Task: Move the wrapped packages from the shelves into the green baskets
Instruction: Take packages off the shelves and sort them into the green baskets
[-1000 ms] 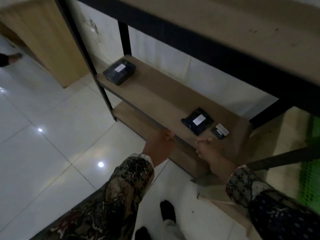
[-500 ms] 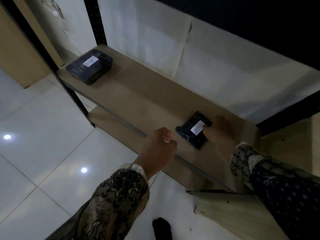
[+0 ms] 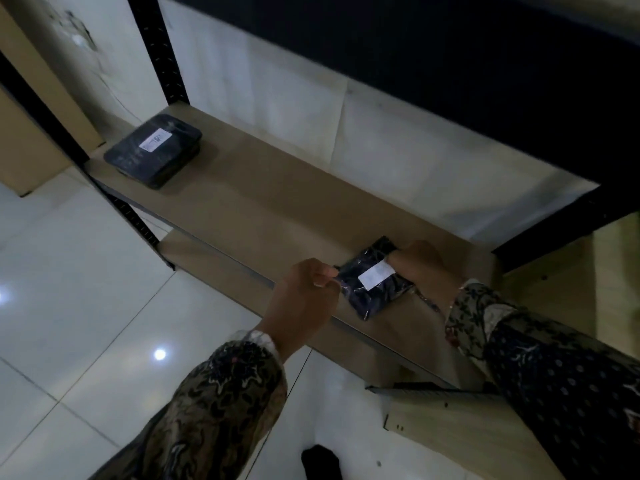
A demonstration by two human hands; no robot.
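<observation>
While lying near the shelf's (image 3: 277, 209) front right corner, small wrapped package (image 3: 372, 282) pinched at opposite edges by left hand (image 3: 304, 299) and right hand (image 3: 424, 263), fingers clamped, seemingly for lifting out.

One package (image 3: 372, 284) lies near the shelf's (image 3: 277, 206) front right; another package (image 3: 154, 150) at far left

Storeroom, slotted metal shelving (image 3: 277, 209), labelled wrapped package (image 3: 154, 150), white tiled floor (image 3: 69, 306)
</observation>
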